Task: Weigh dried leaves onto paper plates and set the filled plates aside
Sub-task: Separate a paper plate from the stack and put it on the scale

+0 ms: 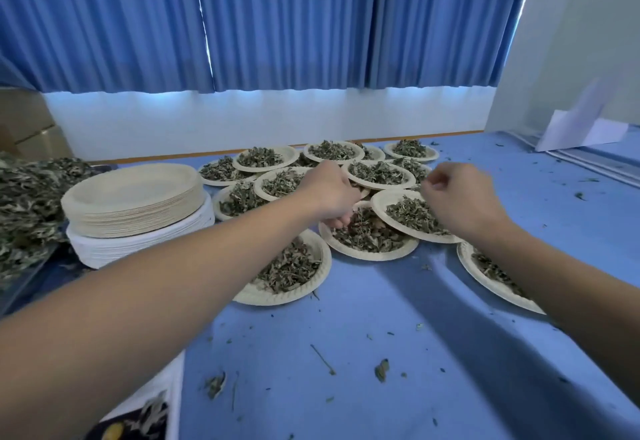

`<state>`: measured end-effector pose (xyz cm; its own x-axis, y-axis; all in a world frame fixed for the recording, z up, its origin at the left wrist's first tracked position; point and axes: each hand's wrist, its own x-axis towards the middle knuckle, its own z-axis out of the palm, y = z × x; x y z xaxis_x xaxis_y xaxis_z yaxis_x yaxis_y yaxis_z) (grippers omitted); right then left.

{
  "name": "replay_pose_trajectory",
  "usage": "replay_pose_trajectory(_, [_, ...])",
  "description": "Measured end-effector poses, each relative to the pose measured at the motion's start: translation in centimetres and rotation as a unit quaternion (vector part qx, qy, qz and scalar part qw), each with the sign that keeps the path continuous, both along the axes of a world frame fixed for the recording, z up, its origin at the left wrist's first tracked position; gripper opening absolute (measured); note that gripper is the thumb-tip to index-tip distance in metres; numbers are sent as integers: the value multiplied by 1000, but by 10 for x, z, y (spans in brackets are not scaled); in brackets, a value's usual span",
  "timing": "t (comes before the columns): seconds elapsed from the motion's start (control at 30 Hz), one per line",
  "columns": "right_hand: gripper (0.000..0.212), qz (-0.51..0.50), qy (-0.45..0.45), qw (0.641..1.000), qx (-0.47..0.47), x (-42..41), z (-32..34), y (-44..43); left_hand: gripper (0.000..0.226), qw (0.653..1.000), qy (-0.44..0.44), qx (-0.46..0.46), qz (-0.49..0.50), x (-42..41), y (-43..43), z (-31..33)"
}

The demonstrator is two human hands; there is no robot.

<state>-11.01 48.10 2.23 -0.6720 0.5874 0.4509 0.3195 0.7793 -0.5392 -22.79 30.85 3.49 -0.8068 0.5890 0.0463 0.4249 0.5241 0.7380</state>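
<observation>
Blue cloth-covered table carries a cluster of round beige paper plates, each loaded with dried grey-green leaves, from centre to far edge, rims overlapping. Left hand: fingers curled down at the far rim of one filled plate; cannot tell if it grips. Right hand: loose fist, thumb on forefinger, above a tilted filled plate leaning on its neighbours; cannot tell if it pinches anything. Stack of empty beige plates at left, loose leaf heap beside it.
</observation>
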Motion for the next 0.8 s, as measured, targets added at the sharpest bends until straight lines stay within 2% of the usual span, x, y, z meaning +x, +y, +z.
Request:
replay_pose_trajectory(0.13, [26,141,3,989,48,-15,12,-75,19,988,150,-35,-14,-8,-56,9])
replay_pose_trajectory(0.3, [22,259,5,964,57,-45,10,-170,10,958,284,-10,26,-23,-151,23])
replay_pose_trajectory(0.43, [21,305,0,952,38,-68,-1,-232,12,949,304,-45,71,-37,-221,21])
replay_pose_trajectory(0.57, [22,325,3,946,3,-85,-12,-272,15,952,287,-83,65,-43,-271,17])
replay_pose_trajectory(0.8, [17,299,51,952,-42,-98,-25,-292,11,938,329,-99,33,-50,-294,19])
